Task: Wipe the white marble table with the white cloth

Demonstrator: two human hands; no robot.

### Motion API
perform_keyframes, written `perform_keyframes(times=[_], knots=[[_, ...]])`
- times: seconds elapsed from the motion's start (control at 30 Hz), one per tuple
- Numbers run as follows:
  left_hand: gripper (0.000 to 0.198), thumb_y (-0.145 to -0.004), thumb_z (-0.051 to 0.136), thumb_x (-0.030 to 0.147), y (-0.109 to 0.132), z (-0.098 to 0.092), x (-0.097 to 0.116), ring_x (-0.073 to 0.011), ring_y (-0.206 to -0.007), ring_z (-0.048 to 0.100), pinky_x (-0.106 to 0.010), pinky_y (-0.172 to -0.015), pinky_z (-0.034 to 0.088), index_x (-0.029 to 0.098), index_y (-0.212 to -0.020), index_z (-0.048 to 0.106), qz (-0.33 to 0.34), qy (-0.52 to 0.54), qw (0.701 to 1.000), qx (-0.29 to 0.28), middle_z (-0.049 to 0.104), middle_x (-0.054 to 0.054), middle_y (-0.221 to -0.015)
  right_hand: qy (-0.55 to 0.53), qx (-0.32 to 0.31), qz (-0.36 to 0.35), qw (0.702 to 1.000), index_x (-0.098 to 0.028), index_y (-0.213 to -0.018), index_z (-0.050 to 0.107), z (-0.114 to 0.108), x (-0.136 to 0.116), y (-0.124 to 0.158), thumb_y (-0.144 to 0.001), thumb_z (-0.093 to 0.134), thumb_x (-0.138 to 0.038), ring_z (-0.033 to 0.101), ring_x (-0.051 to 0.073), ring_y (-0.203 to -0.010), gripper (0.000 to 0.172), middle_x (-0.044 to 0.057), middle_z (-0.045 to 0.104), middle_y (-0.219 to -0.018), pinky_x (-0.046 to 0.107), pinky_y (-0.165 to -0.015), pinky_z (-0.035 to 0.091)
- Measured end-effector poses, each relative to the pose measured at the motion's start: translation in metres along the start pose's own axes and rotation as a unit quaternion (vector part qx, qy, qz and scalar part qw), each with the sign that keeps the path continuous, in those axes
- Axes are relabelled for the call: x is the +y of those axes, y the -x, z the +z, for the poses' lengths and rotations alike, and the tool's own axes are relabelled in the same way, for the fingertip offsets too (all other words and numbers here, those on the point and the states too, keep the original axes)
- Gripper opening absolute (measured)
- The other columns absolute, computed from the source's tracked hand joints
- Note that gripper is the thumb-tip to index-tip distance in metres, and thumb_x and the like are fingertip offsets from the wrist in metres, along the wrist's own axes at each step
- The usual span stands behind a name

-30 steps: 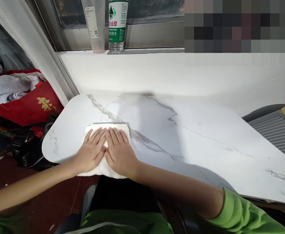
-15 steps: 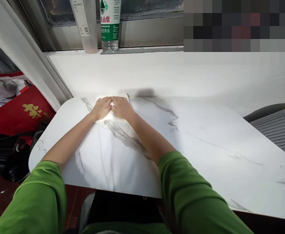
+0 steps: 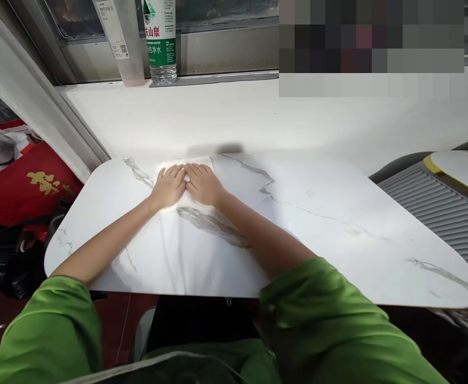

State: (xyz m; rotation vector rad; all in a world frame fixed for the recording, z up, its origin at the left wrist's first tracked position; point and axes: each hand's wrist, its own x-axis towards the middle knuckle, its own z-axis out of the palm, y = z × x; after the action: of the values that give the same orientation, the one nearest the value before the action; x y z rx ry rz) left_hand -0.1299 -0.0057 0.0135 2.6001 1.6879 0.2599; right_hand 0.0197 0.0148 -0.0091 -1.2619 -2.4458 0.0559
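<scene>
My left hand point(image 3: 168, 186) lies flat, palm down, near the back edge of the white marbled table point(image 3: 317, 250). Beside it, my right hand point(image 3: 204, 184) rests in the same way, fingers stretched out and pointing toward the wall. The inner sides of the two hands touch. Under both is a thin white sheet point(image 3: 177, 161); whether it is cloth or paper I cannot tell. Most of the sheet is covered by my hands, with only its edges showing.
On the window sill stand a green-labelled water bottle point(image 3: 162, 48) and a translucent plastic cup point(image 3: 132, 69). At left, a red bag point(image 3: 13, 186) holds white items. A grey ribbed surface point(image 3: 429, 197) lies at the right. The white wall point(image 3: 225, 117) borders the table's back edge.
The view has turned a little to the right, showing more of the table's right end. Both hands remain flat on the white sheet, with little visible movement across the table.
</scene>
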Motion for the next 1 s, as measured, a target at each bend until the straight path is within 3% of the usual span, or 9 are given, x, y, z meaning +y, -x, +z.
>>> perform_keyframes(times=[0.17,0.3,0.47,0.57,0.67,1.0], knots=[[0.051,-0.099,0.027,0.019,0.067,0.004,0.060,-0.0299,-0.149,0.029,-0.054,-0.121,0.018,0.005,-0.147,0.040,-0.006,-0.004,1.000,0.012,0.039,-0.016,-0.157,0.015,-0.005,-0.040,0.999,0.004,-0.144,0.043,-0.025,-0.023,0.083,-0.094,0.030,-0.019,0.040,0.031,-0.140,0.057,0.022,0.046,-0.151,0.048,-0.118,0.027],[0.051,-0.100,0.027,0.021,0.119,0.002,0.101,-0.0312,-0.148,0.031,-0.055,-0.122,0.018,0.004,-0.146,0.041,0.056,0.000,0.998,0.034,0.042,-0.018,-0.155,0.033,-0.016,-0.053,0.998,0.005,-0.147,0.039,-0.044,-0.046,0.149,-0.095,0.030,-0.024,0.036,0.033,-0.144,0.060,0.023,0.043,-0.153,0.052,-0.119,0.028],[0.050,-0.099,0.027,0.019,0.138,0.003,0.121,-0.0307,-0.149,0.029,-0.057,-0.122,0.019,0.004,-0.145,0.042,0.114,0.011,0.993,0.025,0.041,-0.019,-0.155,0.043,0.006,0.005,0.999,0.001,-0.146,0.042,-0.054,-0.060,0.190,-0.092,0.035,-0.022,0.039,0.031,-0.142,0.060,0.021,0.047,-0.151,0.051,-0.119,0.030],[0.051,-0.098,0.029,0.019,0.124,0.005,0.120,-0.0294,-0.149,0.030,-0.056,-0.122,0.020,0.005,-0.145,0.042,0.113,0.012,0.993,0.020,0.042,-0.018,-0.155,0.038,0.002,0.027,0.999,-0.001,-0.146,0.043,-0.053,-0.052,0.183,-0.090,0.036,-0.021,0.041,0.031,-0.141,0.060,0.019,0.049,-0.150,0.051,-0.119,0.030],[0.051,-0.098,0.029,0.019,0.095,0.007,0.112,-0.0289,-0.148,0.032,-0.055,-0.122,0.020,0.006,-0.145,0.042,0.094,0.013,0.995,0.016,0.043,-0.018,-0.154,0.025,-0.008,0.024,0.999,0.001,-0.145,0.044,-0.050,-0.030,0.157,-0.090,0.034,-0.022,0.042,0.031,-0.140,0.060,0.019,0.049,-0.150,0.050,-0.119,0.030],[0.048,-0.096,0.031,0.016,-0.054,0.021,0.070,-0.0243,-0.145,0.034,-0.052,-0.121,0.019,0.016,-0.143,0.044,0.022,0.037,0.999,0.018,0.041,-0.013,-0.155,0.017,-0.015,0.004,1.000,0.004,-0.142,0.045,-0.033,0.079,0.030,-0.089,0.033,-0.018,0.046,0.031,-0.135,0.059,0.022,0.051,-0.146,0.046,-0.115,0.031]])
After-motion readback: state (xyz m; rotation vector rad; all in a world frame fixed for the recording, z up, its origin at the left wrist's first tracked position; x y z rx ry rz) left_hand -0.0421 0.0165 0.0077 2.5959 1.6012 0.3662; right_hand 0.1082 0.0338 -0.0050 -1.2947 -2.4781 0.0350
